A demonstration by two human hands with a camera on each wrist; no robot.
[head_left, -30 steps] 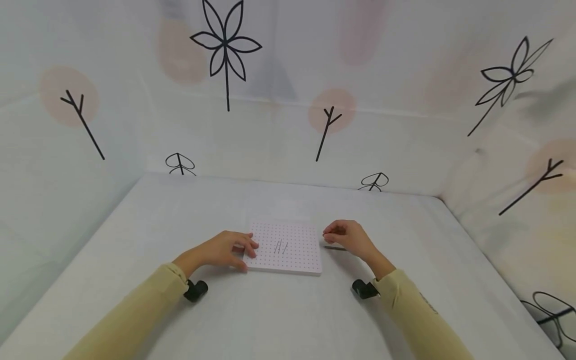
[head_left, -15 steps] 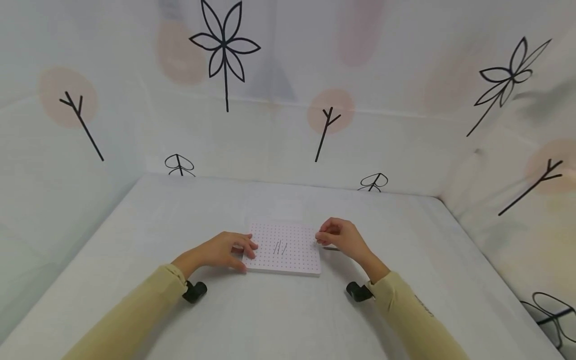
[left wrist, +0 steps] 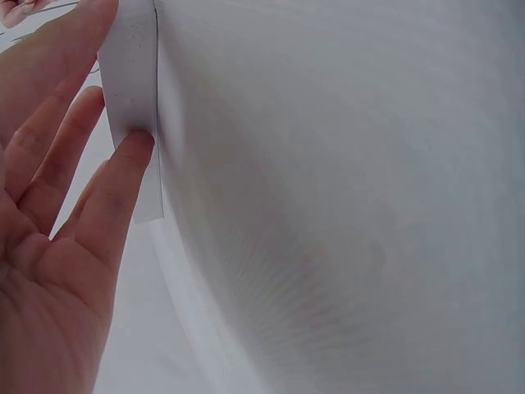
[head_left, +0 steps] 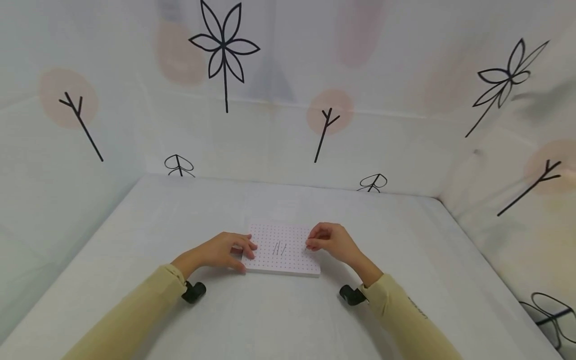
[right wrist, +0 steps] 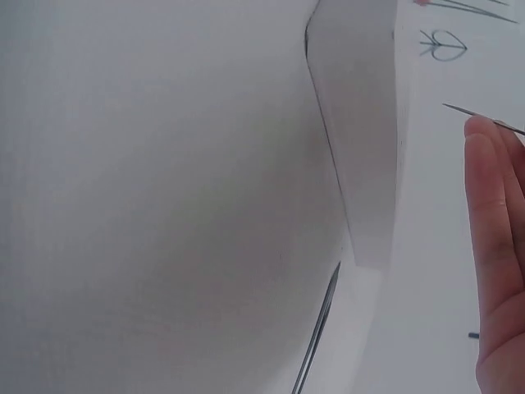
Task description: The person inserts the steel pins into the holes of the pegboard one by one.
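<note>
right hand (head_left: 334,244) pinches thin grey metallic needle (right wrist: 461,110); left hand (head_left: 221,249), fingers loose, touches white dotted square board (head_left: 288,265). brace it, align needle.

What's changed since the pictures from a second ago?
The right hand moved leftward, from beside the dotted white board to over its right part, pinching a thin pin. The left hand stays at the board's left edge; the board and its three dark pins look unchanged.
</note>
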